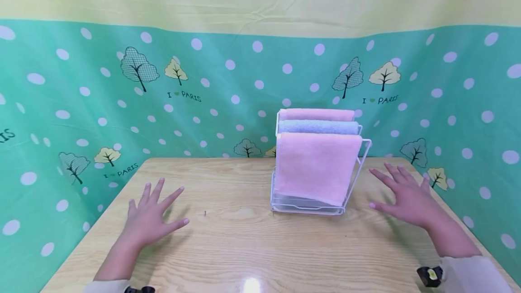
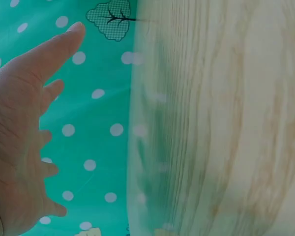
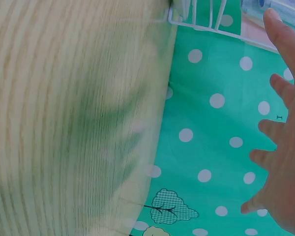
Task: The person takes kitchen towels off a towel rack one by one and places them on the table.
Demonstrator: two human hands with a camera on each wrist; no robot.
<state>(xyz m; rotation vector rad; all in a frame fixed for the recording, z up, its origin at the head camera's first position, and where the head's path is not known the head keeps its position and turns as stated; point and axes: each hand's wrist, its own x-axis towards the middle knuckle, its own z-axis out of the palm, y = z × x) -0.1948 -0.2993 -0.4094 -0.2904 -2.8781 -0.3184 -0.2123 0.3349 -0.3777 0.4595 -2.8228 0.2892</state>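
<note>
A white wire rack (image 1: 353,180) stands on the wooden table, right of the middle. Over its front bar hangs a pink towel (image 1: 317,164); behind it are a light blue towel (image 1: 319,126) and another pink towel (image 1: 317,114). My left hand (image 1: 147,220) hovers above the left part of the table with fingers spread, holding nothing. To the right of the rack, my right hand (image 1: 411,198) is spread likewise, apart from the rack and holding nothing. In the right wrist view, the rack's wires (image 3: 221,32) show near the thumb.
The wooden table (image 1: 228,248) has a glossy top with a bright reflection at its front. A green dotted cloth (image 1: 244,76) with printed trees hangs along the back and both sides. Dark bands (image 1: 430,276) sit at the wrists by the pale sleeves.
</note>
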